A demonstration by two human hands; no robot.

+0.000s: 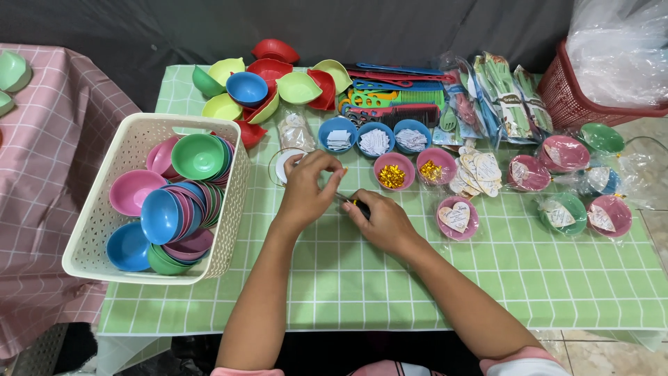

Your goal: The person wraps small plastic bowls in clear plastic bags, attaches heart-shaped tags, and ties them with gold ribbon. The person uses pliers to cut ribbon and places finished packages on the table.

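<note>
My left hand hovers over the green checked tablecloth, fingers pinched around something small that I cannot make out. Touching it from the right, my right hand grips a dark tool with a black and yellow handle. A clear roll of tape lies just beyond my left hand. Behind the hands stand three blue bowls of white paper slips and two pink bowls of gold pieces. A pink bowl holding a heart-shaped tag sits right of my right hand.
A cream basket of stacked coloured bowls stands at the left. Loose leaf-shaped bowls, combs and packaged cutlery line the back. Wrapped bowls lie at the right, near a red basket.
</note>
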